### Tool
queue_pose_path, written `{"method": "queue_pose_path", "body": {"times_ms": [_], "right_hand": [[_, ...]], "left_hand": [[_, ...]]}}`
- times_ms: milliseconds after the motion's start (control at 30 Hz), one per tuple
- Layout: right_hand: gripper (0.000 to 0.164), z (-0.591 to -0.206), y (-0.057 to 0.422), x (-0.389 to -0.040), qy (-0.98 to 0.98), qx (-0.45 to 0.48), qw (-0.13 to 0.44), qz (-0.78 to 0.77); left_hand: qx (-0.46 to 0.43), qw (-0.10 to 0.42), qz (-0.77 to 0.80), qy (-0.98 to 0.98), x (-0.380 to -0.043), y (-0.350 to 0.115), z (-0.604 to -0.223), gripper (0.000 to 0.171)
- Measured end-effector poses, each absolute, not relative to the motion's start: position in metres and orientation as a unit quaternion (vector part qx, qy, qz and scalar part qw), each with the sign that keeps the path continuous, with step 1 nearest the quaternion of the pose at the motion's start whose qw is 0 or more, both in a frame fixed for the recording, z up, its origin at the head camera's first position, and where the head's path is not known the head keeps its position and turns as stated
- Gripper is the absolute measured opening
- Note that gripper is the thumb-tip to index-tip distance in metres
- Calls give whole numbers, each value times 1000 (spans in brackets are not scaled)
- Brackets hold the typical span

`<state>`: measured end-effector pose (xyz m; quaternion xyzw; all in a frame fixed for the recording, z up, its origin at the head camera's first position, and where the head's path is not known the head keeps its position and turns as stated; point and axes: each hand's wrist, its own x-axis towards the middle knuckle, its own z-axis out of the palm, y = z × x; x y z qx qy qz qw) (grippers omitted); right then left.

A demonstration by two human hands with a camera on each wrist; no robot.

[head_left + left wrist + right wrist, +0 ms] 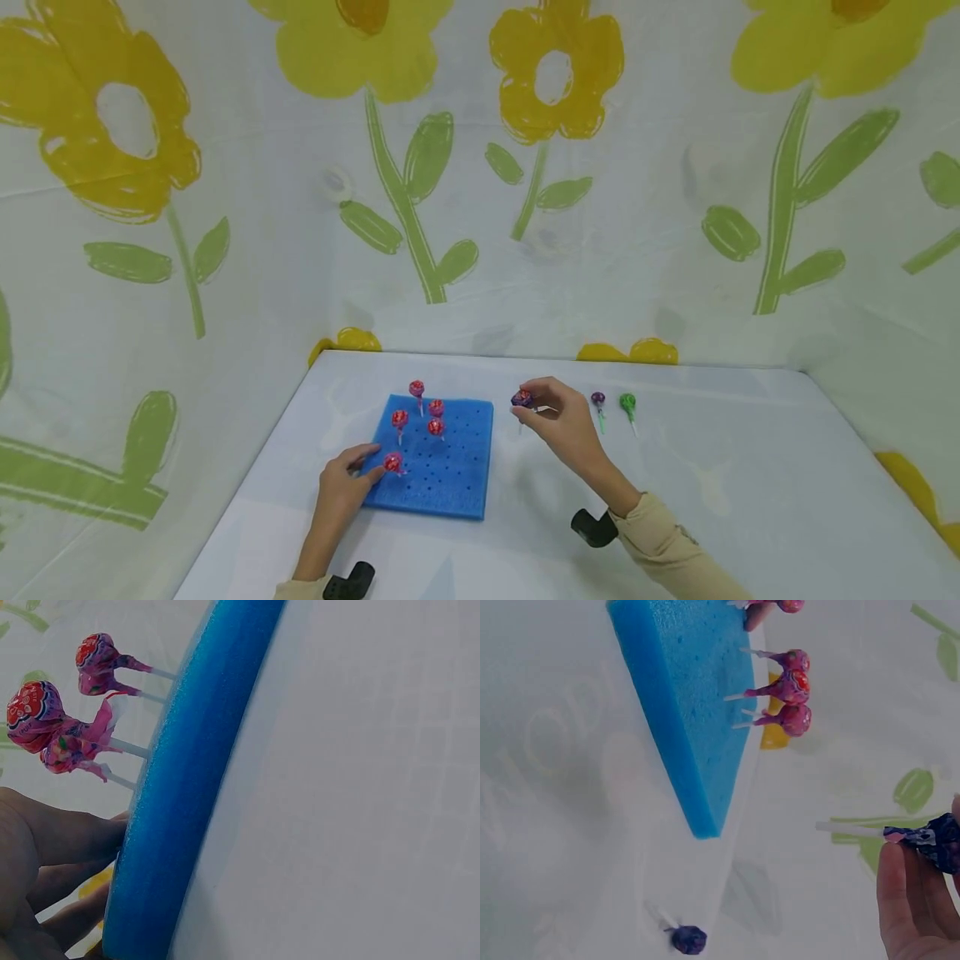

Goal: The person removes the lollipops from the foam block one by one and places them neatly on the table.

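My right hand (564,423) pinches a purple-wrapped lollipop (521,399) by its head, above the table and right of a blue foam block (467,467). Its white stick (847,826) points away from the fingers in the right wrist view. Several pink-and-red lollipops (400,419) stand by their sticks in holes on the block's left half. My left hand (343,492) rests at the block's left edge, thumb close to the nearest pink lollipop (393,462). Seen from the left wrist, the left fingers (79,836) lie against the block's top face.
Right of the right hand, a purple lollipop (597,399) and a green lollipop (628,403) lie on the white table (750,467). Rows of small holes cover the block's top. Behind the table hangs a flowered cloth (637,250).
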<state>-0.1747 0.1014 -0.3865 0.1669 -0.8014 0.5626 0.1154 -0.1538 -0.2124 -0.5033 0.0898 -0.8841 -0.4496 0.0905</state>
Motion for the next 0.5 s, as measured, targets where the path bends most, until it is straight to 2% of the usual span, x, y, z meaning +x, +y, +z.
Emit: {"method": "queue_pose_path", "body": {"times_ms": [500], "right_hand": [[25,-381,137,-172,-815,139,134,546]], "left_hand": [[93,92,-446,-885,-150,-208,-499,35]]}}
